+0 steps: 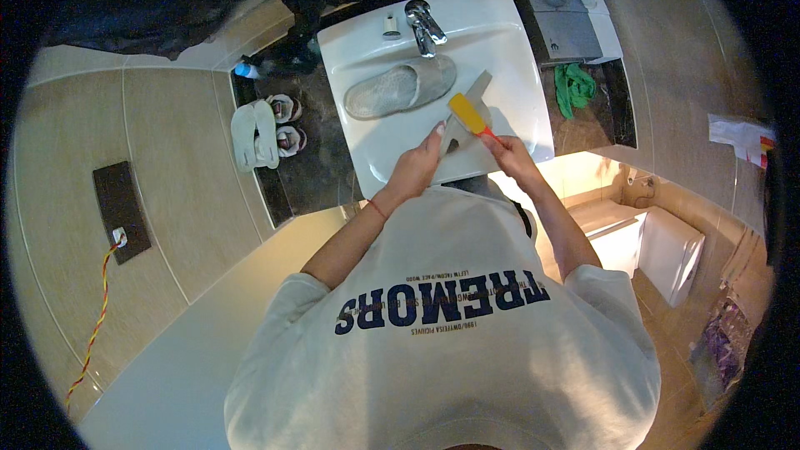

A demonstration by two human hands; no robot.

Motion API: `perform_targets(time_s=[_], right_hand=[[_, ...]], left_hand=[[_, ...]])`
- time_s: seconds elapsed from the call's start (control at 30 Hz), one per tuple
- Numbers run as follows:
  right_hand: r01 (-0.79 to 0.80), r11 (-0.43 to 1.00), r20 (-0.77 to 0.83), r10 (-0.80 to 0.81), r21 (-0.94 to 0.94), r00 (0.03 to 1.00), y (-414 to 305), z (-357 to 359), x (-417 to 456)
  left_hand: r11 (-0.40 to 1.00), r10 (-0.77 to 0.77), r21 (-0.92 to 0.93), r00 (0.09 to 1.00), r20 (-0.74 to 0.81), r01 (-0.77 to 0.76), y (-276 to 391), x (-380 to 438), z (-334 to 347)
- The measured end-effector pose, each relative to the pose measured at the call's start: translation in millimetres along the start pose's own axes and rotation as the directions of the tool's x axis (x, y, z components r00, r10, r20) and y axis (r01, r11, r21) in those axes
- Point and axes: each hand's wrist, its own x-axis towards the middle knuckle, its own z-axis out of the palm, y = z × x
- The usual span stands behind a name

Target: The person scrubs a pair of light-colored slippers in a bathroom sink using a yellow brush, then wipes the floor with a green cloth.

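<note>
Over a white washbasin (pixel 512 115), my left hand (pixel 417 165) grips a grey slipper (pixel 478 89) that is tilted on its edge. In my right hand (pixel 511 155) is the red handle of a brush with a yellow head (pixel 467 114), held against or just over that slipper; contact cannot be told. A second grey slipper (pixel 381 95) lies in the basin, its strap end below the chrome faucet (pixel 426 28). Behind the basin's bowl, a small pale object (pixel 391 26) rests beside the faucet.
White insoles (pixel 255 134) and a pair of shoes (pixel 289 141) sit on the dark counter (pixel 319 169) at the left. A blue-capped bottle (pixel 247 70) is behind them. At the right are a green cloth (pixel 573 89) and a grey box (pixel 565 34). Dark fabric (pixel 187 0) hangs at the top.
</note>
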Motion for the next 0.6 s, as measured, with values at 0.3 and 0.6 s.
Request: perform_targets(time_s=[0.3, 0.6], right_hand=[[0.013, 0.995, 0.047, -0.009, -0.096, 0.999, 26.9, 7.0, 16.9], [-0.013, 0.986, 0.106, 0.031, -0.166, 0.994, 11.0, 1.4, -0.4]], left_hand=[[0.987, -0.149, -0.035, 0.979, 0.141, 0.155, 2.6, -1.6, 2.7], [0.987, -0.163, 0.008, 0.979, 0.122, 0.163, 3.2, -3.8, 2.1]])
